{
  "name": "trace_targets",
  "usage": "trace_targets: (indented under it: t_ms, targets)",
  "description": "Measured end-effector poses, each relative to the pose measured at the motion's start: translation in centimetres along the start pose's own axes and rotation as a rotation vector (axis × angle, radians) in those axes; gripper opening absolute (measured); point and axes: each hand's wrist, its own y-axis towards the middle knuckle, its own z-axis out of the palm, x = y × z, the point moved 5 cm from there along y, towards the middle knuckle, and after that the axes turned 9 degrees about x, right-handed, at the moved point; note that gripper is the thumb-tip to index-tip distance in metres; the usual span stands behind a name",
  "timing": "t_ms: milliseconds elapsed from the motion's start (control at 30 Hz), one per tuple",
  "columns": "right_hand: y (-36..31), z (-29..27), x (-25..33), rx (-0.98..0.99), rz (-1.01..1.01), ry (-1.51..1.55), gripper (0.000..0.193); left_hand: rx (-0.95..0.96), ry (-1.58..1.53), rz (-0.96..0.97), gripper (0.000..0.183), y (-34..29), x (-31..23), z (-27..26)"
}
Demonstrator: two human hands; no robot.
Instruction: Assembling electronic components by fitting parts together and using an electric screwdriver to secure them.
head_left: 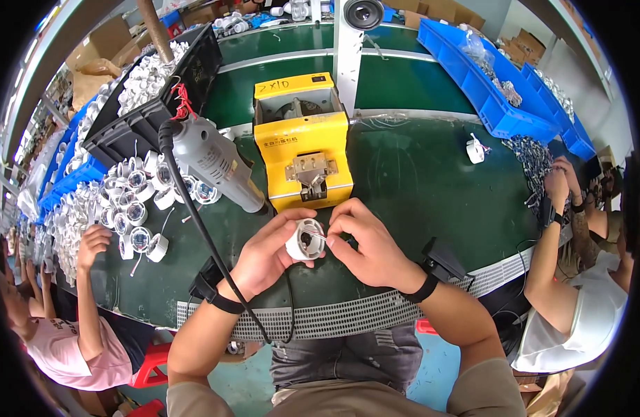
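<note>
Near the front of the green bench, my left hand is closed round a white round plastic housing, its open side turned to the right. Dark parts and thin wires show inside the housing. The fingers of my right hand pinch the thin wires at the housing's right rim. Just beyond my hands stands a yellow screw-feeder machine with a metal outlet block on its front. A grey electric screwdriver hangs to the left of it, tip down, its black cable passing by my left forearm.
Many white housings lie in a heap at left, beside a black crate of white parts. Blue bins stand at far right, near a pile of small dark parts. One white housing lies alone. Co-workers' hands reach in on both sides.
</note>
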Motion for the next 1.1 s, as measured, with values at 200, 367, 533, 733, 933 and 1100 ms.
trace_targets:
  t_ms: [200,367,533,733,933,1100]
  targets:
    - [-0.3,0.5,1.6,-0.117,-0.124,-0.02,0.009,-0.016,-0.041,-0.024,0.039,0.0,0.3,0.5]
    - [-0.3,-1.2,2.4,-0.211,-0.019,-0.146,0.023,-0.085,-0.011,0.059,0.031,0.1,0.3,-0.3]
    - [-0.4,-2.2,2.7,-0.211,-0.213,-0.384,0.02,-0.126,-0.027,0.112,0.029,-0.3,-0.2,0.0]
    - [-0.3,0.2,-0.9,0.005,0.214,0.751,0.019,0.007,0.066,0.281,0.026,-0.4,-0.2,0.3]
    - [0.2,0.4,-0.6,-0.084,0.15,0.793,0.019,0.066,0.066,0.253,0.032,-0.3,-0.3,0.9]
    - [0.0,0.9,-2.0,-0.141,0.234,0.695,0.019,0.071,0.048,0.225,0.04,-0.2,0.1,1.2]
